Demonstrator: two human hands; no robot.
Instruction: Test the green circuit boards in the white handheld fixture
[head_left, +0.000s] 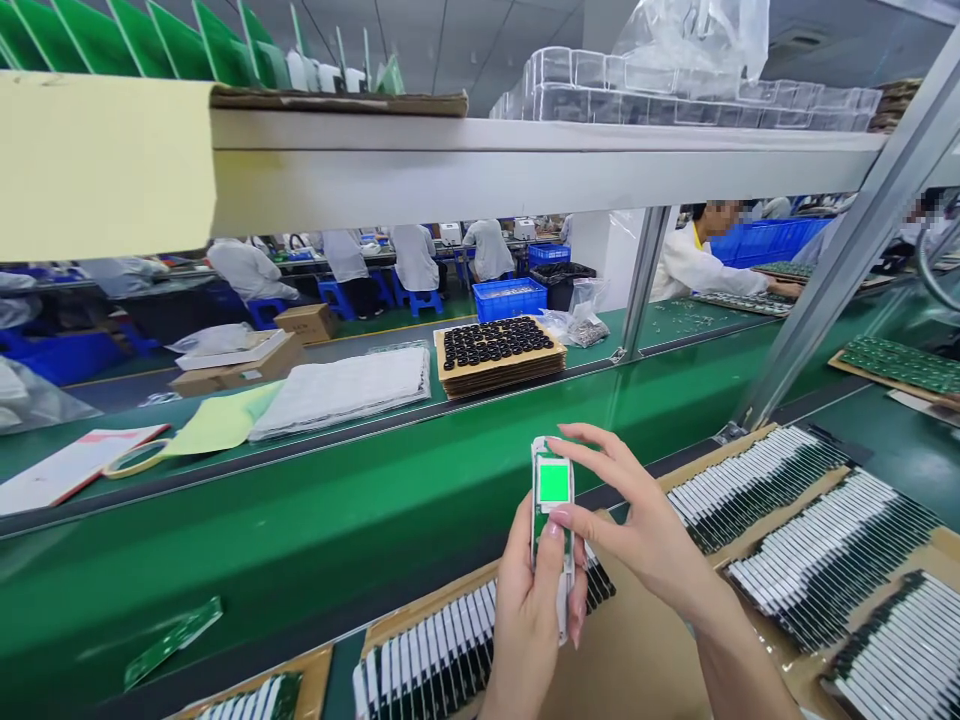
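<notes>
The left hand (pixel 529 610) holds a slim white handheld device (pixel 553 482) nearly upright, above the near edge of the green conveyor belt (pixel 300 545). Its grip is closed: the thumb lies on the device's lower face and the fingers wrap round the far side. The device's face shows green circuit board and a lit, bright green square screen with a white border.

The right hand (pixel 645 515) is partly open, thumb and forefinger spread along the device. The forefinger is at its top end and the thumb is at the screen's lower edge, close to the left thumb; the contact looks light, though its firmness is hard to judge.

Below and to the left of the hands, a closely packed row of white-and-black strips (pixel 439 640) lies on brown cardboard. More rows of white, green and black strips (pixel 832 545) lie on cardboard at the right. A loose green circuit board (pixel 174 642) rests on the belt at the lower left.

Beyond the belt are a cardboard stack topped with black round parts (pixel 501 345), a pile of white sheets (pixel 345 392), a yellow paper sheet (pixel 221 420) and a pale roll of tape (pixel 136 458). Farther right, a person in a white coat (pixel 690 262) reaches towards a board-covered tray. A long white shelf (pixel 480 178) crosses above.
</notes>
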